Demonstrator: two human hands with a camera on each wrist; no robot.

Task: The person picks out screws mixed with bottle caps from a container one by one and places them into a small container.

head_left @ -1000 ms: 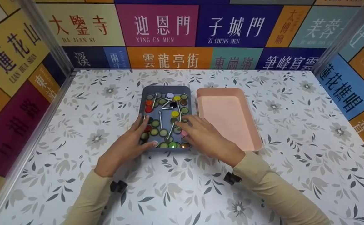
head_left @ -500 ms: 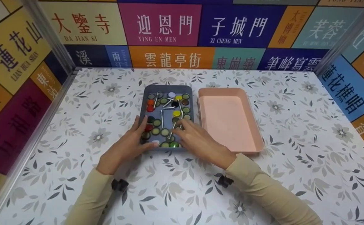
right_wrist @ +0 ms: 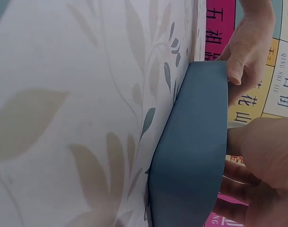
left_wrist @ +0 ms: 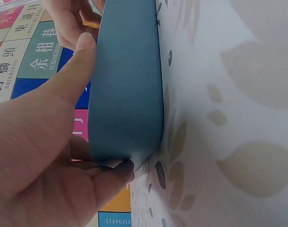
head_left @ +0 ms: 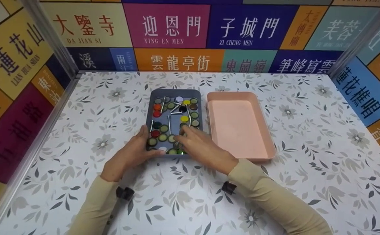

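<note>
A dark grey tray (head_left: 175, 92) lies on the table, holding several bottle caps (head_left: 157, 113) and thin silver rods (head_left: 169, 124) with small heads, like nails or bolts. My left hand (head_left: 129, 155) grips the tray's near left corner, thumb at the near rim. In the left wrist view, its fingers (left_wrist: 113, 182) curl against the tray's side wall (left_wrist: 127, 90). My right hand (head_left: 206, 150) reaches over the near right rim, fingers bent down among the caps. In the right wrist view, the tray wall (right_wrist: 191, 146) hides its fingertips, so whether they pinch anything is unclear.
A pink tray (head_left: 269, 140), with no items in it, lies just right of the grey one. The table (head_left: 163, 202) has a floral cover. Printed panels (head_left: 167, 26) stand behind and at both sides.
My right hand has moved left and nearer over the grey tray, now covering the rod it was touching. My left index finger has drawn back, uncovering a rod at the left edge.
</note>
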